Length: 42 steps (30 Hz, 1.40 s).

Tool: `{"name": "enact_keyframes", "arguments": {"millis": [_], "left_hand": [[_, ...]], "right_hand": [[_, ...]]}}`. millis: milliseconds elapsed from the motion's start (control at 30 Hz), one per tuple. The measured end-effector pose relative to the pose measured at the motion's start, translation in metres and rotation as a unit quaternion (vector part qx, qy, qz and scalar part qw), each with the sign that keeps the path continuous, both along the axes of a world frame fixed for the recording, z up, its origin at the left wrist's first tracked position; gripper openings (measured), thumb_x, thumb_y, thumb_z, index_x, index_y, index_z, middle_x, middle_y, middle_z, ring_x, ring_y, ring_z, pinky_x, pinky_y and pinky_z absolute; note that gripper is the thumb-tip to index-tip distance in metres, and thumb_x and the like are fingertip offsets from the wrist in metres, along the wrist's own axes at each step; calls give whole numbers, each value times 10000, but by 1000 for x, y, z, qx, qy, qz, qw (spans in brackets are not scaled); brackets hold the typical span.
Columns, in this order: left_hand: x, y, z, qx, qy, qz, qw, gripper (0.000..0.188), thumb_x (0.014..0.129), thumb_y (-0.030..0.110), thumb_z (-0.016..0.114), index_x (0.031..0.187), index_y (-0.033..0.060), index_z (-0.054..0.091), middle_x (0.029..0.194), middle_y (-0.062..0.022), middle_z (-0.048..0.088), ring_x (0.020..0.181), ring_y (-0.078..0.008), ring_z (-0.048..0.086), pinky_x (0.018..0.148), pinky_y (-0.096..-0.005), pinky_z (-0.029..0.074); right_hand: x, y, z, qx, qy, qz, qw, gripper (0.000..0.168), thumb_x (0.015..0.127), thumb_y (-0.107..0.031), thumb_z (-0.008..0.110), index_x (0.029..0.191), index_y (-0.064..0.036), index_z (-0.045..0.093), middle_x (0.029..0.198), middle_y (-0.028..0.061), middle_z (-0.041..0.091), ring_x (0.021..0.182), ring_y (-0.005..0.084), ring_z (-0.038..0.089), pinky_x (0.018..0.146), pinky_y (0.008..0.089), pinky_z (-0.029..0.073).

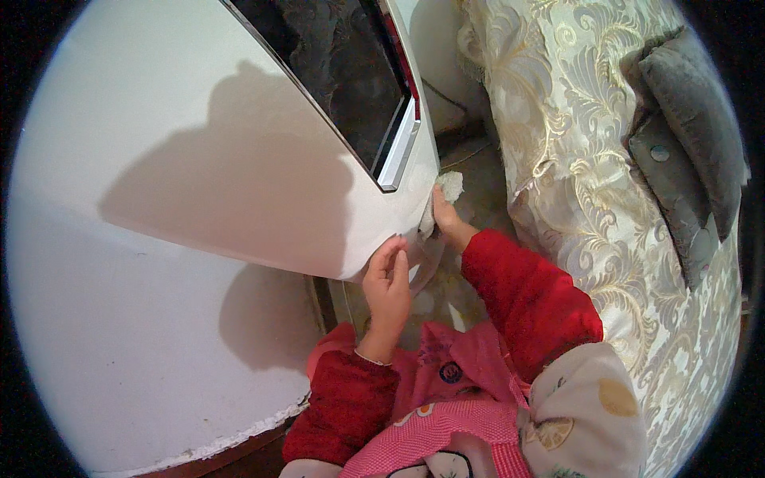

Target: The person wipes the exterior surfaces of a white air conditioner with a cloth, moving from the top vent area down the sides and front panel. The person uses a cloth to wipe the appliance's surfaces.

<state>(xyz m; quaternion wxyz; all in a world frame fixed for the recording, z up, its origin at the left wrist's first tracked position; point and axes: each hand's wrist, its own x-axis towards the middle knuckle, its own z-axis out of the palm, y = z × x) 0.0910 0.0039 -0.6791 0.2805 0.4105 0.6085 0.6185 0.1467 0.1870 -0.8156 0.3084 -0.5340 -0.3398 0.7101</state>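
Observation:
A white surface [287, 239] with a rounded corner stands before me, with a dark glossy panel [352, 77] edged in silver trim on it. My left hand [388, 272] is at the near corner, fingers curled and thumb apart from them. Whether it pinches anything thin there is unclear. On the right side edge, my right hand [443, 212] is closed around a pale crumpled cloth [451, 185], pressed close to the white side. Clear, film-like material [427, 272] seems to hang below that corner, between my hands.
To the right, a bed or sofa with a patterned cream cover [556, 167] carries grey cushions [687, 131]. A thin cable [445, 95] runs in the gap behind. At lower left is a pale wall [149, 334] with a chipped lower edge above a dark reddish-brown strip [227, 448].

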Motion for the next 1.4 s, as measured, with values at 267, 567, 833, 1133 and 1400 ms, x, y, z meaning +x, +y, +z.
{"name": "enact_keyframes", "arguments": {"millis": [267,567,833,1133,1400], "left_hand": [[8,5,-2,23,-16,16,999,242,906,26,520,1142,-13,554,1074,-70,600,971,-132,564,841,-260,465],[12,5,-2,35,15,12,999,263,903,13,511,1163,-15,532,1099,-85,591,998,-144,560,858,-270,460],[15,5,8,16,-15,24,999,268,891,-8,508,1157,-39,519,1098,-128,607,1034,-186,579,932,-304,437],[11,2,0,27,2,18,999,302,879,-8,525,1181,-16,516,1130,-104,583,1032,-165,557,913,-295,436],[6,-6,3,32,16,-2,999,312,876,-16,519,1187,-29,501,1154,-125,571,1067,-190,550,941,-313,421]], "right_hand": [[-10,-29,108,221,87,-83,968,783,902,-500,428,1349,121,265,1371,268,356,1273,346,349,1059,362,257],[-14,-40,55,301,27,-60,951,630,942,-440,371,1336,51,358,1345,243,406,1274,371,338,1083,385,208],[-8,-62,57,-121,157,-56,979,773,905,-560,359,1345,75,319,1346,220,397,1183,359,441,969,474,373],[-14,-37,107,283,44,-63,956,820,894,-488,432,1327,179,231,1413,334,237,1342,403,198,1114,359,130],[-28,-40,29,153,14,-149,977,821,872,-571,394,1350,89,299,1397,269,322,1275,409,326,1067,380,252]]}}
